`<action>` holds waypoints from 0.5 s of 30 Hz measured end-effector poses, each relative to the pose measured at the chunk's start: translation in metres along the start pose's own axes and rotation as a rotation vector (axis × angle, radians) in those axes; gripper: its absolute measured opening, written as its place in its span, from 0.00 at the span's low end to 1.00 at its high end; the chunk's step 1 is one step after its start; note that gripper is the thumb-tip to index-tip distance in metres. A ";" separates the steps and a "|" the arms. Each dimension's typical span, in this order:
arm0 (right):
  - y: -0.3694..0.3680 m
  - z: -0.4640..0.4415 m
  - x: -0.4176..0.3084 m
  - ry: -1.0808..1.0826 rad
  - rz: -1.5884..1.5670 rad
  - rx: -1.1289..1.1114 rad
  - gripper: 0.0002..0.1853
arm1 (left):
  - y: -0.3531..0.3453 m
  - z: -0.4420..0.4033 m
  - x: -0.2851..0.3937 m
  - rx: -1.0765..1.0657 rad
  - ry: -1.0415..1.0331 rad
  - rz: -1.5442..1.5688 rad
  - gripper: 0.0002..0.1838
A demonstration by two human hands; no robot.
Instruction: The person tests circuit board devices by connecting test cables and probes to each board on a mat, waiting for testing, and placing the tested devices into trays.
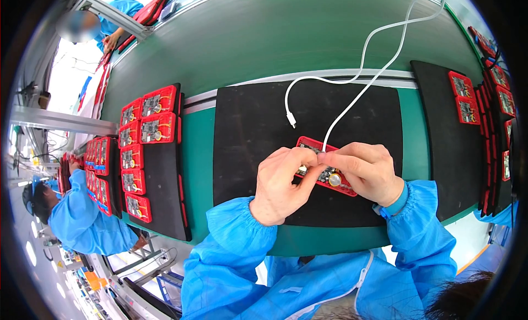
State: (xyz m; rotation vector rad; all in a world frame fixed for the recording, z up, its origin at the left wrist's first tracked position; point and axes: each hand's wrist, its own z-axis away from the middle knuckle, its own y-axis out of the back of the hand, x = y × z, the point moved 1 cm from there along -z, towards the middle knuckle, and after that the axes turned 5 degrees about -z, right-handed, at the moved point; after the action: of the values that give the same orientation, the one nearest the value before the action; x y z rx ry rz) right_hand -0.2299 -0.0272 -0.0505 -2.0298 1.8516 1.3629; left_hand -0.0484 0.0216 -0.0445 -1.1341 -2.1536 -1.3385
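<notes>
A red-framed circuit board (347,191) with a round silver part lies on the black mat (250,133), partly hidden under my hands. My left hand (287,182) is closed over its left side, thumb and index finger pinched at the lower end of a white cable (330,130). From the right, my right hand (367,170) pinches at the same spot, its fingertips touching the left ones. The cable's tip is hidden between the fingers. Another white cable end, with a plug (291,120), lies loose on the mat just beyond my hands.
On the left, a black board (159,193) bears several red-framed circuit boards (158,127). More sit on a dark board (440,122) at the right. Metal rail (201,100) crosses behind the mat. A co-worker in blue (91,215) is at the left, another person's hand (111,40) at the far left.
</notes>
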 end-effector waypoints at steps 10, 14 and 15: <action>0.001 -0.007 -0.010 0.066 0.072 -0.042 0.21 | -0.001 0.000 -0.002 0.034 0.075 0.142 0.11; 0.001 -0.003 -0.012 0.039 0.120 -0.054 0.20 | -0.003 0.001 -0.004 0.013 0.099 0.133 0.13; 0.002 -0.003 -0.014 0.045 0.129 -0.057 0.20 | -0.003 0.002 -0.004 0.015 0.103 0.132 0.13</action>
State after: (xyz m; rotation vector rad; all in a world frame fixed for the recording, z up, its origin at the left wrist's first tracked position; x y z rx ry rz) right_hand -0.2283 -0.0192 -0.0388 -2.0153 2.0178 1.4275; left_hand -0.0485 0.0204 -0.0498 -1.1538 -1.9770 -1.2911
